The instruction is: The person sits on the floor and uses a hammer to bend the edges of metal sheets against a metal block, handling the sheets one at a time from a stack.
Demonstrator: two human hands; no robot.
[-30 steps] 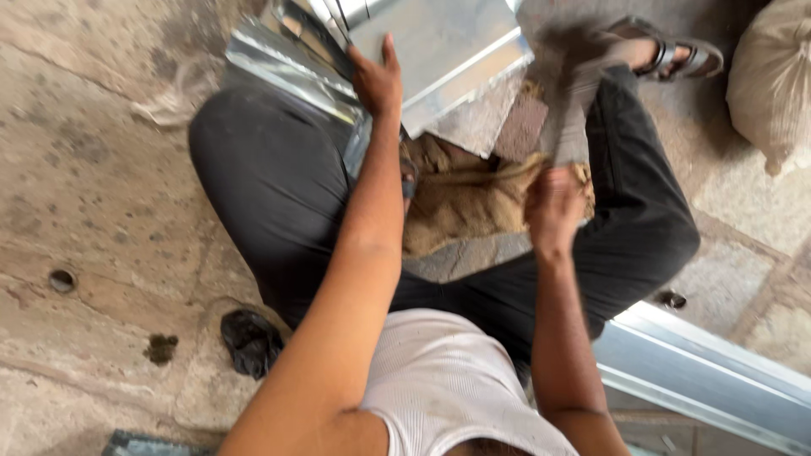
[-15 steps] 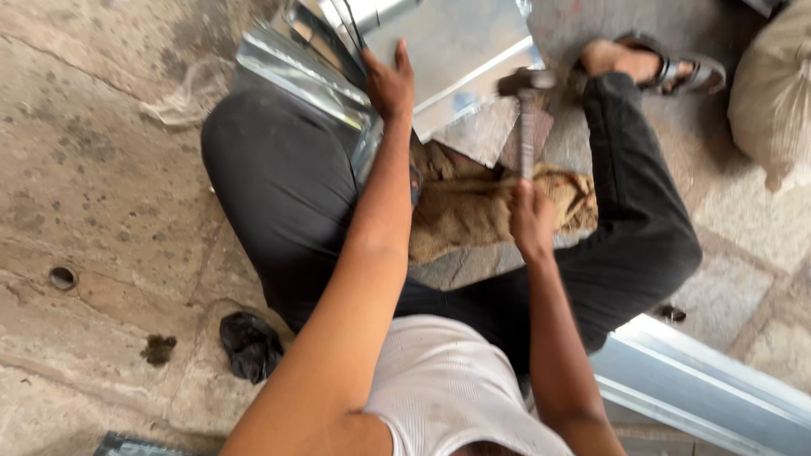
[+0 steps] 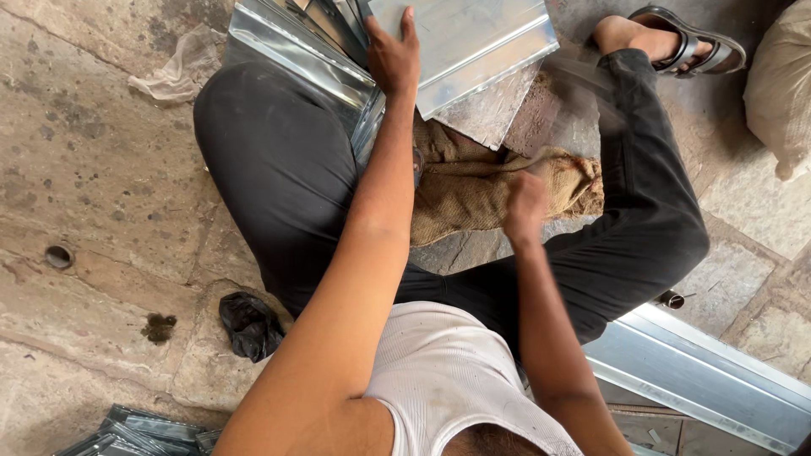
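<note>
1. Head view, the hands: the left hand lies flat, fingers spread, pressing on the sheet-metal piece at the top of the picture, between the person's legs. The right hand is closed in a fist over the burlap sack. A blurred streak runs up from it toward the top right; it looks like a tool handle in swing, but the blur is too strong to tell what the fist grips.

2. Head view, the sheet-metal piece: it is a bright, folded panel with raised ribs. It rests partly on a stone slab and overlaps other folded metal sections to the left. It looks thin yet stiff, light for its area, smooth and likely slippery. Its cut edges are probably sharp, so a flat palm on the broad face seems the safer hold.

3. Head view, containers: the burlap sack lies crumpled on the floor as padding, and what is inside cannot be told. A pale, full sack stands at the right edge, its contents hidden.

4. Head view, surroundings: a long metal channel lies on the stone floor at the lower right. A black crumpled bag lies at the lower left.
</note>
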